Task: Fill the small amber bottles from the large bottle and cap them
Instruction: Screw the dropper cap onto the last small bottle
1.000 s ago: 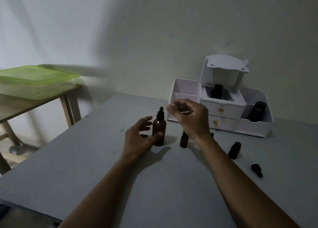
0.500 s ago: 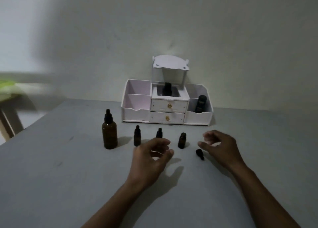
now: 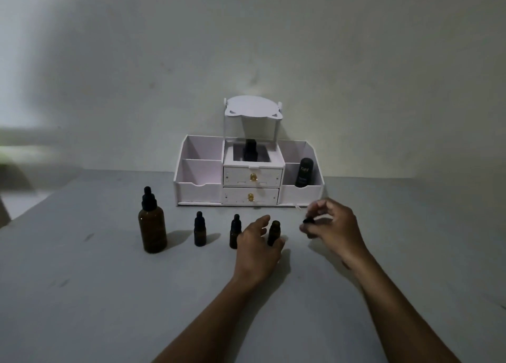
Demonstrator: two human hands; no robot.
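Note:
The large amber bottle (image 3: 152,227) with a black dropper cap stands at the left of the grey table (image 3: 82,294). To its right stand two capped small amber bottles (image 3: 200,230) (image 3: 235,232), then an uncapped small bottle (image 3: 274,232). My left hand (image 3: 258,246) is wrapped loosely around the uncapped bottle, thumb at its base and fingers behind it. My right hand (image 3: 332,225) hovers just right of it and pinches a black dropper cap (image 3: 307,220) in its fingertips.
A white desk organiser (image 3: 202,191) with two drawers stands against the wall behind the bottles. It holds a black bottle (image 3: 303,172) in its right compartment and another dark bottle (image 3: 249,150) in the middle.
My view has swung right and settled on the bottle row. My right hand picked the dropper cap up off the table. My left hand moved forward to the uncapped bottle.

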